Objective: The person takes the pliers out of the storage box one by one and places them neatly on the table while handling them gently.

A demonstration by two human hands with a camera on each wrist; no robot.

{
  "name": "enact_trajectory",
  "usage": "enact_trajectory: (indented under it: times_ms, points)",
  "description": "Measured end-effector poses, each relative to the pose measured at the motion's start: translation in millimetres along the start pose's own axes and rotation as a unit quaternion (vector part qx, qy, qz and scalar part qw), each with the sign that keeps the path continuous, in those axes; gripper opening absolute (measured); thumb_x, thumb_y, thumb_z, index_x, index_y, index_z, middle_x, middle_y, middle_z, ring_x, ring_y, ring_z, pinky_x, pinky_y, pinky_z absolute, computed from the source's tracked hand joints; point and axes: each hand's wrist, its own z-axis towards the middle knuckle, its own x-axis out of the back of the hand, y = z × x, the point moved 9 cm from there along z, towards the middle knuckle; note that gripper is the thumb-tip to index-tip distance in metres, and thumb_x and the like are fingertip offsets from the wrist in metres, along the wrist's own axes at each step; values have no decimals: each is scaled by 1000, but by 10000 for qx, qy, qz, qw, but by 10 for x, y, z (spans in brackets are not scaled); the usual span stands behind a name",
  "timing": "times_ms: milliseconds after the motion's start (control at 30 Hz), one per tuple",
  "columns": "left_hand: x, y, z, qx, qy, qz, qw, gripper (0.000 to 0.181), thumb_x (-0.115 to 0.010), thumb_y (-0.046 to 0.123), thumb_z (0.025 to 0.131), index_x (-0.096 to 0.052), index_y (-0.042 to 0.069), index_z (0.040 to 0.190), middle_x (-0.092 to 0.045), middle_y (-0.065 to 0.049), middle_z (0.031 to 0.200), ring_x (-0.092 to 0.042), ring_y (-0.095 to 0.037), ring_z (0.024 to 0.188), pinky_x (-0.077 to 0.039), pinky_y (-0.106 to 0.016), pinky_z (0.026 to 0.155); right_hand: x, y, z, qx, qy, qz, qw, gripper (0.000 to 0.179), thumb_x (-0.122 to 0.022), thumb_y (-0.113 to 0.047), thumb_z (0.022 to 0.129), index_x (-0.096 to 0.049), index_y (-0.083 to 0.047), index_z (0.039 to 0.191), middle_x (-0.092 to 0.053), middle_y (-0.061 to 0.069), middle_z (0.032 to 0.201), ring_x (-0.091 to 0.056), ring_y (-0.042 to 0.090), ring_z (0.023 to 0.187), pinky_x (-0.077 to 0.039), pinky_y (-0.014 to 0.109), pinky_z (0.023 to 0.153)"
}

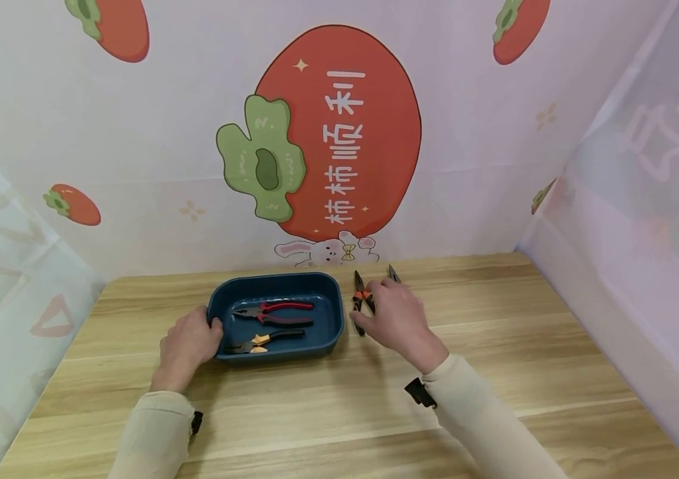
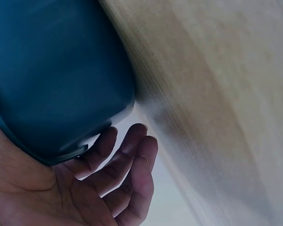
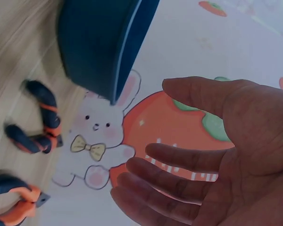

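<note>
My left hand [image 1: 189, 340] grips the left end of a blue plastic bin [image 1: 291, 357], its thumb over the rim and fingers curled against the outer wall, as the left wrist view shows. Inside lie red-and-black combination pliers [image 1: 288, 306] and yellow-and-black pliers [image 1: 260, 340]. My right hand [image 1: 396, 318] hovers just right of the bin, fingers spread and holding nothing. Beneath and beyond it are orange-and-black long-nose pliers [image 1: 359, 285] and a second pair of pliers [image 1: 394, 273], mostly covered by the hand. In the right wrist view, both orange-and-black pairs stand apart from the fingers.
A wood-grain table [image 1: 291, 419] carries everything. Behind it rises a pale backdrop [image 1: 183, 146] printed with persimmons and a rabbit, and a similar cloth [image 1: 644, 219] hangs along the right side.
</note>
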Motion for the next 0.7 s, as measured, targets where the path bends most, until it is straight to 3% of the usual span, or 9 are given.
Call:
enact_trajectory:
  times_ms: [500, 700]
  points:
    - [-35, -28, -4, 40, -25, -8, 10000, 32, -44, 24, 100, -57, -4, 107, -63, -26, 97, -58, -37, 73, -44, -47, 58, -95, -435, 22, 424, -191, 192, 9987, 55, -80, -43, 87, -69, -4, 123, -66, 14, 114, -62, 28, 95, -55, 43, 73]
    - [-18, -19, -3, 16, -2, -39, 10000, 30, -43, 25, 101, -56, -2, 102, -62, -21, 89, -57, -35, 71, -43, -45, 57, -169, -523, 61, 562, -348, 293, 9974, 55, -79, -43, 88, -68, -4, 125, -67, 14, 116, -62, 27, 98, -54, 42, 77]
